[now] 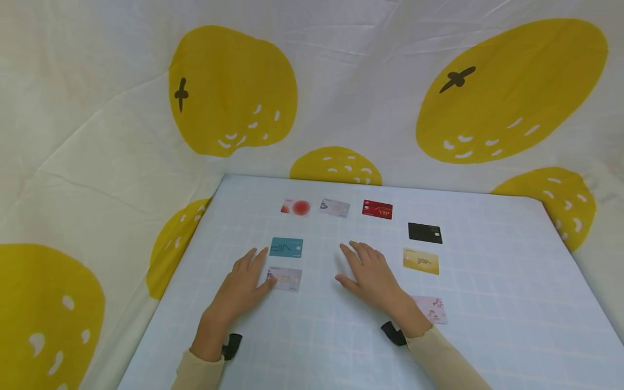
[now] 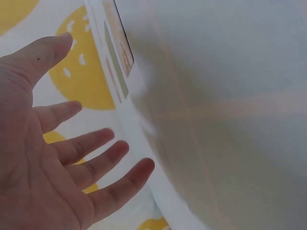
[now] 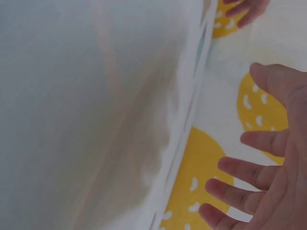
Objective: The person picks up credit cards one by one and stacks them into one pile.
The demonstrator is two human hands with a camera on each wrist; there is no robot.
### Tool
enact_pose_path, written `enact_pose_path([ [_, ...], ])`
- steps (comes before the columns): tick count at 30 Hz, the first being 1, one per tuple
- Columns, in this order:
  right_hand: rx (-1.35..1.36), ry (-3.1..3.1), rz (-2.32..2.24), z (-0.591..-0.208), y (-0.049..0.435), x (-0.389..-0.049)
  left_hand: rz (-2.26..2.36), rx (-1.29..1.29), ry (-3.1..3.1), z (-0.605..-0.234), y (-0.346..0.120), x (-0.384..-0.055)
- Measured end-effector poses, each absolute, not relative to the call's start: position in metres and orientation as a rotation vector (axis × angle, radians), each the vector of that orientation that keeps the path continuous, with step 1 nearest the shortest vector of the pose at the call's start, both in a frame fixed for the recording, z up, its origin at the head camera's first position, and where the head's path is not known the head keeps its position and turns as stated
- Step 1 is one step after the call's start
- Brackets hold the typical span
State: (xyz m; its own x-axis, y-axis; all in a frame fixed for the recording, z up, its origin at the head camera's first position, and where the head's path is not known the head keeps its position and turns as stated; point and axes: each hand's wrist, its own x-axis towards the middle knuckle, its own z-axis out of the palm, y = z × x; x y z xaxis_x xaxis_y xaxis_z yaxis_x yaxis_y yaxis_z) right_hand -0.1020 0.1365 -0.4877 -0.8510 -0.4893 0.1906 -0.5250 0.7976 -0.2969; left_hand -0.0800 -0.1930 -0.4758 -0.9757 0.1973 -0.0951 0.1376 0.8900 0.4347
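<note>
My left hand is held palm down with spread fingers, beside a teal card and a pale lilac card. From the head, its thumb overlaps the lilac card's left edge; whether it touches cannot be told. Over the middle of the table, my right hand also has its fingers spread and holds nothing. Right of it lie a black card and a gold card. A pale pink card with flowers is partly hidden behind the right wrist. Both wrist views show the fingers apart, above the tabletop.
Along the back of the table lie a white card with a red circle, another pale card and a red VIP card. A white curtain with yellow fruit prints hangs behind and at the sides.
</note>
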Motion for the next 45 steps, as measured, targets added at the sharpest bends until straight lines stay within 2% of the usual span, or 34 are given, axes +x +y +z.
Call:
enact_pose_path([
  [25, 0.826, -3.019, 1.382, -0.497, 0.051, -0.127, 0.694, 0.327, 2.771, -0.483, -0.202, -0.107],
  [45, 0.789, -3.172, 1.097, -0.499, 0.033, -0.122, 0.706, 0.301, 2.732, -0.486, -0.207, -0.111],
])
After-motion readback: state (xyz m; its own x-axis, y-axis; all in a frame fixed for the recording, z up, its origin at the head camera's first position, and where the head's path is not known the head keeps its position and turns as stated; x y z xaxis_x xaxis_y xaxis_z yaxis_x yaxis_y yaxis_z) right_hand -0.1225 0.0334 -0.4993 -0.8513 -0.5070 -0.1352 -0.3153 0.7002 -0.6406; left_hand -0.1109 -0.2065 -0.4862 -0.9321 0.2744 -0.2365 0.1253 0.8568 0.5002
